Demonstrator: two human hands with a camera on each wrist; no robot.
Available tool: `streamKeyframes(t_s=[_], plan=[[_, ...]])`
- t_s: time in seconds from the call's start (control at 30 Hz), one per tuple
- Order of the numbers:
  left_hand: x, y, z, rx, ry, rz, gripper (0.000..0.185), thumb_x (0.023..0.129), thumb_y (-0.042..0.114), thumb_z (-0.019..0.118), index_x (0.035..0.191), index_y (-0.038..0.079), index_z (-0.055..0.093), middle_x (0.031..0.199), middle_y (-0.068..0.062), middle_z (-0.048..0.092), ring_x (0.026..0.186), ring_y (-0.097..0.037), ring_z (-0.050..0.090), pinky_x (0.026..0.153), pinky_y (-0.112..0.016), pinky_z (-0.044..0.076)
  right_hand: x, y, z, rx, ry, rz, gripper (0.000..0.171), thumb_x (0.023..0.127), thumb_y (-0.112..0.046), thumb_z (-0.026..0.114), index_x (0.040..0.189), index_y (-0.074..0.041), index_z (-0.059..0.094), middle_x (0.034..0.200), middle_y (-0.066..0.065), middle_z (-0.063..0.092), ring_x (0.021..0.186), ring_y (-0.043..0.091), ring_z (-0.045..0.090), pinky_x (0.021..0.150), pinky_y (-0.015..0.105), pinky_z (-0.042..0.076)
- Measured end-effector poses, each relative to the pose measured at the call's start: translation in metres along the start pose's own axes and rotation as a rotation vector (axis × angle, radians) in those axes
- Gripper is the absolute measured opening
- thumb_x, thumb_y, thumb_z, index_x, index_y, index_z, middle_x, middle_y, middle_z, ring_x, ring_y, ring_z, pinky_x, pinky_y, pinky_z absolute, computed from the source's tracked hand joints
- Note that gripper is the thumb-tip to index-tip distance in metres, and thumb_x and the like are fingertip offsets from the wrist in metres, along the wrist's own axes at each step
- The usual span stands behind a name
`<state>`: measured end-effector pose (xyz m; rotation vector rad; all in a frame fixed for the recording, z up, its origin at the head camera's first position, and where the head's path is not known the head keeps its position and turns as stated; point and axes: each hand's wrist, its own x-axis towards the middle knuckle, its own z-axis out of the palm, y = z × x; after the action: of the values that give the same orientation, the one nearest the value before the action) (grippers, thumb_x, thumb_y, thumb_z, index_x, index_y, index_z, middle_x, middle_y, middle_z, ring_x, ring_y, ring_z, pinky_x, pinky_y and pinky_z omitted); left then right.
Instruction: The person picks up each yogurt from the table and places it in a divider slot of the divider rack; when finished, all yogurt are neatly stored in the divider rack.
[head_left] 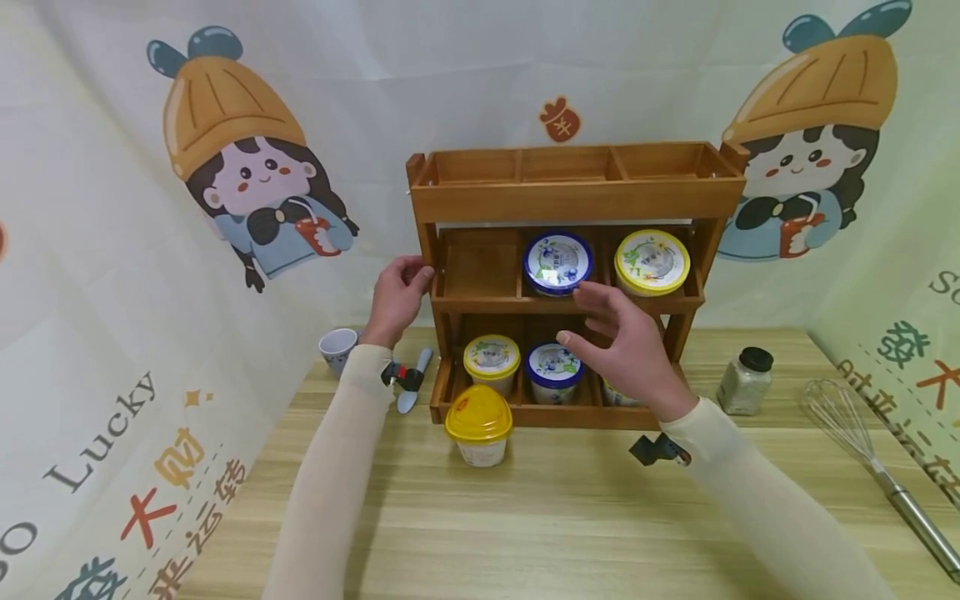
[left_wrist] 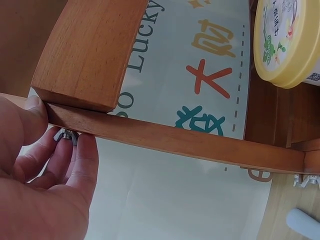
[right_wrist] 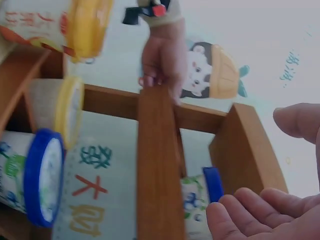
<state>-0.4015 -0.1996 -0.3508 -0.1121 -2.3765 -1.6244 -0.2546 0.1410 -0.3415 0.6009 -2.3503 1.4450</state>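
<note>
A three-tier wooden rack (head_left: 577, 200) stands on the table against the backdrop. My left hand (head_left: 408, 279) grips its left side post at middle-shelf height. In the left wrist view the thumb and fingers (left_wrist: 82, 150) pinch the wooden edge beside a wing nut (left_wrist: 65, 134). My right hand (head_left: 592, 317) hovers open in front of the middle shelf, just below a blue-lid cup (head_left: 558, 262) (right_wrist: 200, 200), holding nothing. A yellow-lid cup (head_left: 652, 262) (left_wrist: 285, 40) sits to its right. The middle shelf's left slot holds nothing.
The lower shelf holds a yellow-lid cup (head_left: 491, 358) and a blue-lid cup (head_left: 553, 367). A cup with a domed yellow lid (head_left: 478, 421) stands before the rack. A small cup (head_left: 337, 346) and a spoon (head_left: 412, 383) lie left; a spice jar (head_left: 745, 381) and a whisk (head_left: 862, 450) lie right.
</note>
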Motion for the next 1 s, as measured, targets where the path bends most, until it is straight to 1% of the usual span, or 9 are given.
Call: streamKeyframes(t_s=[0.17,0.3,0.4,0.53,0.63,0.77,0.87,1.0], plan=[[-0.001,-0.002,0.001,-0.004,-0.009,-0.003,0.043,0.11,0.03,0.059,0.146,0.007,0.056,0.141,-0.015,0.063,0.127,-0.029,0.063,0.111,-0.046,0.054,-0.009,0.013,0.014,0.016,-0.067,-0.005,0.066,0.096,-0.02,0.08,0.152,-0.004,0.049,0.148,0.016,0.062,0.137,0.032,0.06,0.11,0.049,0.054],[-0.002,-0.002,0.001,-0.008,-0.027,0.012,0.043,0.11,0.028,0.058,0.146,0.006,0.055,0.142,-0.016,0.062,0.128,-0.031,0.062,0.111,-0.047,0.053,-0.015,0.025,0.028,0.043,-0.111,0.006,0.063,0.095,-0.019,0.08,0.149,-0.005,0.052,0.145,0.015,0.064,0.133,0.034,0.062,0.107,0.052,0.056],[-0.002,-0.001,0.002,-0.017,-0.035,0.031,0.043,0.11,0.027,0.058,0.146,0.005,0.055,0.143,-0.017,0.061,0.131,-0.032,0.061,0.112,-0.049,0.052,-0.019,0.032,0.04,0.063,-0.141,0.001,0.061,0.094,-0.019,0.081,0.147,-0.005,0.055,0.142,0.017,0.066,0.13,0.038,0.063,0.105,0.055,0.057],[-0.004,-0.001,0.003,-0.02,-0.017,0.049,0.042,0.11,0.026,0.058,0.146,0.005,0.055,0.144,-0.016,0.061,0.131,-0.032,0.061,0.112,-0.049,0.052,-0.022,0.038,0.058,0.06,-0.196,0.007,0.063,0.093,-0.024,0.083,0.146,-0.005,0.056,0.141,0.018,0.065,0.129,0.039,0.064,0.103,0.053,0.058],[-0.004,0.0,0.004,-0.015,0.001,0.065,0.041,0.11,0.025,0.058,0.146,0.004,0.056,0.142,-0.017,0.062,0.129,-0.032,0.06,0.111,-0.047,0.052,-0.024,0.044,0.07,0.049,-0.242,0.018,0.066,0.093,-0.026,0.083,0.147,-0.002,0.055,0.143,0.021,0.064,0.13,0.04,0.064,0.105,0.052,0.057],[-0.003,-0.001,0.005,-0.015,0.014,0.086,0.04,0.11,0.024,0.058,0.144,0.002,0.056,0.139,-0.018,0.063,0.126,-0.032,0.06,0.108,-0.047,0.053,-0.026,0.05,0.084,0.067,-0.296,0.036,0.07,0.093,-0.027,0.084,0.148,0.003,0.052,0.146,0.025,0.06,0.132,0.043,0.062,0.108,0.053,0.055],[-0.003,-0.001,0.004,-0.012,0.016,0.09,0.039,0.11,0.023,0.058,0.144,0.002,0.056,0.137,-0.019,0.062,0.124,-0.032,0.06,0.107,-0.047,0.053,-0.027,0.052,0.092,0.054,-0.329,0.055,0.074,0.091,-0.032,0.085,0.149,0.0,0.052,0.15,0.021,0.059,0.133,0.04,0.062,0.11,0.05,0.054],[-0.002,-0.001,0.002,0.001,0.009,0.086,0.039,0.111,0.022,0.057,0.144,0.001,0.055,0.138,-0.02,0.062,0.124,-0.032,0.059,0.107,-0.046,0.052,-0.029,0.053,0.103,0.0,-0.368,0.085,0.08,0.088,-0.04,0.087,0.151,-0.006,0.052,0.147,0.011,0.062,0.129,0.029,0.064,0.109,0.044,0.056]])
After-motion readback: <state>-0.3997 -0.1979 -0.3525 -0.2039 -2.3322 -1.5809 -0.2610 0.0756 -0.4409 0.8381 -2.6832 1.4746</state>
